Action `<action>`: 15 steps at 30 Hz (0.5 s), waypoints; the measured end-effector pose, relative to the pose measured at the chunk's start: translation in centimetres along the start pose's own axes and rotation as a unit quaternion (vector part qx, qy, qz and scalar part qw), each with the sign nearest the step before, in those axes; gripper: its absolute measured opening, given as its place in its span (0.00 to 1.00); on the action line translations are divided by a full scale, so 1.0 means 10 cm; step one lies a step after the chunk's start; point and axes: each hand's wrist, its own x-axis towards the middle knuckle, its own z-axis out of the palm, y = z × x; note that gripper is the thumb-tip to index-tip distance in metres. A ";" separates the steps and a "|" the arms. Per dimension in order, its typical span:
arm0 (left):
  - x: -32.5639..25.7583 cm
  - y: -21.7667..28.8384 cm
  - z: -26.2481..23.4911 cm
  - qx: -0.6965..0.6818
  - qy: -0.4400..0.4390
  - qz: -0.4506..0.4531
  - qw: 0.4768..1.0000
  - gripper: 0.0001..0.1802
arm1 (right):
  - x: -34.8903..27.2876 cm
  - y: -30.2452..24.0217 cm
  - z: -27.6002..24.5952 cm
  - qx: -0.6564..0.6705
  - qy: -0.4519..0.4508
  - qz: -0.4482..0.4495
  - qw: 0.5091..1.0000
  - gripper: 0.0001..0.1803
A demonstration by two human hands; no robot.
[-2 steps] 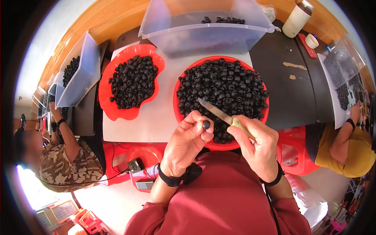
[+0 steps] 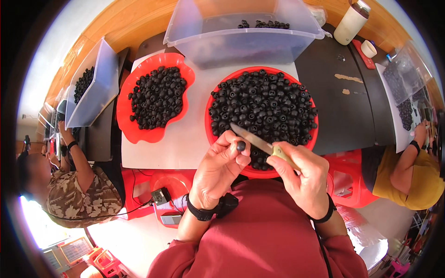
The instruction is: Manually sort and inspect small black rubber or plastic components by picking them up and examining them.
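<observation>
Almost nothing has shifted since the earlier frame: both hands keep their pose above the near rim of the round bowl (image 2: 211, 134), the blade perhaps a touch closer to the fruit.

The left hand (image 2: 217, 170) pinches one small black fruit (image 2: 241, 146) between thumb and fingertips, closed tight on it, just over the bowl's near edge. The right hand (image 2: 303, 178) is wrapped shut around the pale handle of a knife (image 2: 252, 138), whose blade points left across the bowl, its tip just beside the fruit and the left fingertips.

The risk, as I judge it, is the blade: the fruit is small, round and probably slick, so a slip could bring the edge onto the left thumb or fingers. A loose pinch could also drop the fruit back into the heap, where it would be lost among the others.

Left of the bowl lies a wavy red tray (image 2: 125, 106) of more fruit; beyond the bowl stands a clear bin (image 2: 241, 44), with a white bottle (image 2: 350, 23) farther right. Two other people sit at the table's left and right ends, well apart from the bowl. Nothing stands between hands and bowl.
</observation>
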 end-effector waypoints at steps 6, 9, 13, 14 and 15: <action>0.01 0.01 0.02 -0.014 0.001 -0.006 1.000 0.04 | -0.10 -0.03 -0.04 -0.026 -0.018 -0.047 0.998 0.17; 0.02 -0.01 0.02 -0.012 0.005 0.000 1.000 0.07 | -0.09 -0.03 -0.03 -0.042 -0.024 -0.058 0.997 0.18; 0.02 -0.02 0.03 -0.014 0.018 0.009 1.000 0.10 | -0.09 -0.01 -0.04 -0.048 -0.027 -0.059 0.997 0.18; 0.02 -0.01 0.02 -0.014 0.019 0.010 1.000 0.10 | -0.09 -0.02 -0.03 -0.044 -0.027 -0.055 0.997 0.18; 0.03 0.01 0.00 -0.016 -0.002 0.005 1.000 0.08 | -0.09 -0.03 -0.03 -0.040 -0.027 -0.052 0.997 0.18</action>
